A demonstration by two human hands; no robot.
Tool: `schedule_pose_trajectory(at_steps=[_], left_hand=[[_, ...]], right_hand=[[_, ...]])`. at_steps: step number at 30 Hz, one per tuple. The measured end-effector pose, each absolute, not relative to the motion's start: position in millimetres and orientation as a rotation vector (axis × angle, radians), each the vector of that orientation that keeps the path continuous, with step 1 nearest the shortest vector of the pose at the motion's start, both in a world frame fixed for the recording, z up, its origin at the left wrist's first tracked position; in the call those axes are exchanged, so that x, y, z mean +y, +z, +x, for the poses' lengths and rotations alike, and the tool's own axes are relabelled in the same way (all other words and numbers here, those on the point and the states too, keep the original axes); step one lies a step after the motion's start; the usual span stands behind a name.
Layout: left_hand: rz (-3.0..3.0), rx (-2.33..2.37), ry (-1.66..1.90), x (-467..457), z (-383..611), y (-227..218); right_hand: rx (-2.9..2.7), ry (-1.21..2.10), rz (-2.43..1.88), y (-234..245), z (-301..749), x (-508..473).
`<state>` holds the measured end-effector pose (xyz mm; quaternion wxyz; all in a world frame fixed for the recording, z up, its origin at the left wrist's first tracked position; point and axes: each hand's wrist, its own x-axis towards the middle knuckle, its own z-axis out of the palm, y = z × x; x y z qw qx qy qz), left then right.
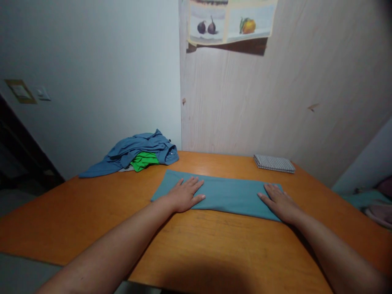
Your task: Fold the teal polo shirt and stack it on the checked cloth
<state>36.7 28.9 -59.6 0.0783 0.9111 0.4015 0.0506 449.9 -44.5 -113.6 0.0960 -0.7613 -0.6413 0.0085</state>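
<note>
While flat, teal cloth under hands

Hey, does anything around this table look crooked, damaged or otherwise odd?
Yes, the fruit print looks crooked: its lower edge slopes up toward the right. The wall panel below has two small brownish marks, possibly chips. The teal cloth lies flat.

I'd call this a room in a home: a heap of clothes at centre left and a folded teal cloth mid-frame share a wooden surface, with fruit pictures hanging at the top.
</note>
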Motion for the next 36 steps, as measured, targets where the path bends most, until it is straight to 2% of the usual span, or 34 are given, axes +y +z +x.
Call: schedule_pose_trajectory(at_steps=[5,9,14,23,29,36], left_hand=[[2.729,1.207,0.041,29.7,32.3,-57.2],[2.765,1.227,0.151,23.3,51.7,-51.2],[2.772,1.073,0.186,11.4,81.9,-53.4],[2.769,1.024,0.065,15.2,79.6,-60.2],[2.784,1.060,0.251,10.7,101.7,-56.8],[2.805,1.013,0.185,1.2,109.2,-66.6]], right_hand=[[-1.942,0.010,-2.285,-112.9,452.4,-43.3],[-1.932,-0.063,-2.329,-91.9,432.0,-40.8],[-2.169,0.028,-2.017,-62.7,368.8,-44.8],[-2.326,0.193,-1.968,-77.8,347.6,-60.8],[-2.235,0.303,-1.959,-61.5,341.2,-49.0],[-2.199,0.328,-1.990,-65.8,340.8,-41.2]])
